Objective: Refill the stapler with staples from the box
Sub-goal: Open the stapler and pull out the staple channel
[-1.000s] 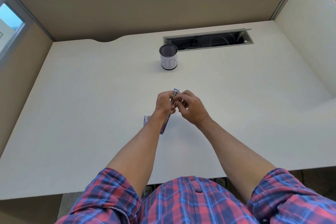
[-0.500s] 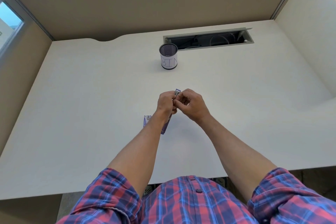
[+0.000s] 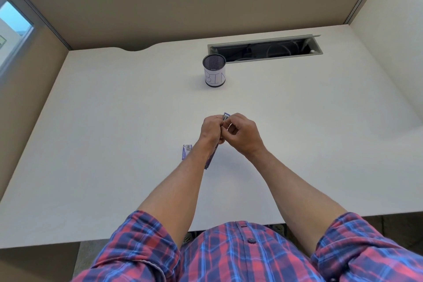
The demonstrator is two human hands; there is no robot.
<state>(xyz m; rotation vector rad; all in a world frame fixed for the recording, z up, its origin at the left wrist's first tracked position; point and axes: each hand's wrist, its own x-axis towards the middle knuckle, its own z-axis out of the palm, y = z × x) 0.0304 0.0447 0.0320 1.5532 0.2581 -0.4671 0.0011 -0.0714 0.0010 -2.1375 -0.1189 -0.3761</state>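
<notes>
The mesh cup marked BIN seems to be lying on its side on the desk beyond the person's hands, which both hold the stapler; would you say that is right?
Not quite: the head view shows the mesh cup standing upright on the desk, its open mouth facing up. The rest holds: it sits beyond the left hand and right hand, which both hold the stapler.

light: bright, even daylight | shadows: soft, faint | edges: wide-angle bowing | focus: slightly soft throughout
</notes>
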